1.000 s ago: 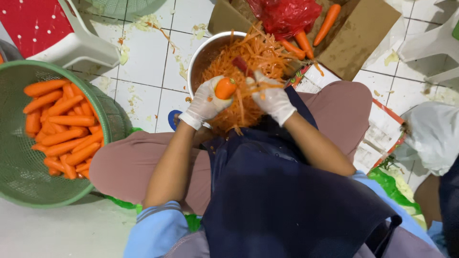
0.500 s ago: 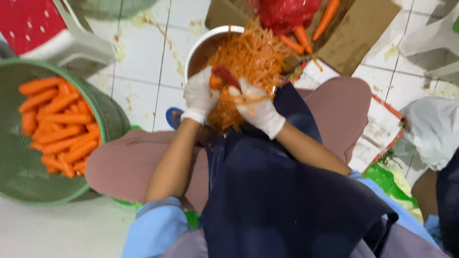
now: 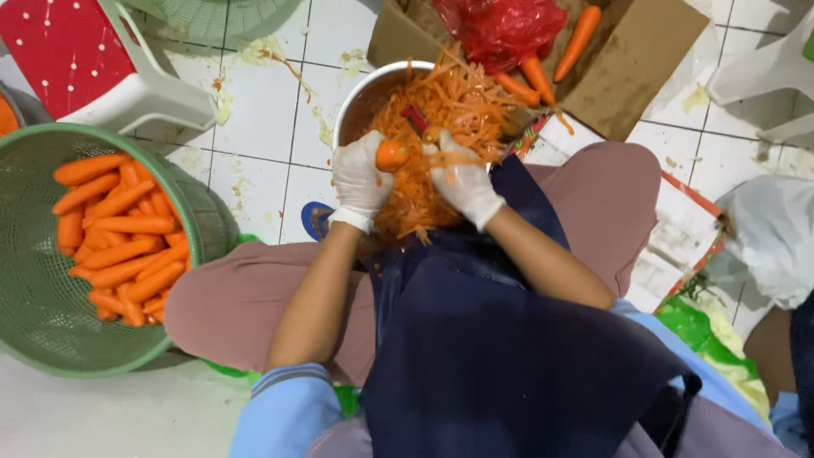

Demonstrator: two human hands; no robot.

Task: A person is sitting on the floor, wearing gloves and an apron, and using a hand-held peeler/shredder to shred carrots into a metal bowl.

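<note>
My left hand (image 3: 359, 180), in a white glove, grips a peeled carrot (image 3: 392, 155) by its end over a metal bowl (image 3: 356, 106). The bowl is heaped with shredded carrot strips (image 3: 449, 110). My right hand (image 3: 462, 180), also gloved, holds a red-handled peeler (image 3: 417, 120) against the carrot. Both hands sit just above my lap, over a dark blue apron (image 3: 509, 339).
A green basket (image 3: 34, 322) of peeled carrots (image 3: 114, 237) stands at my left. Behind the bowl lie flat cardboard (image 3: 627, 68), a red plastic bag (image 3: 504, 30) and whole carrots (image 3: 577, 38). A red-and-white stool (image 3: 144, 102) is far left. Another person's covered knee (image 3: 772, 237) is at right.
Both hands have shifted slightly over the bowl while the peeler works along the carrot. The view has tilted a little; the carrot's orange end shows again between the gloves.
</note>
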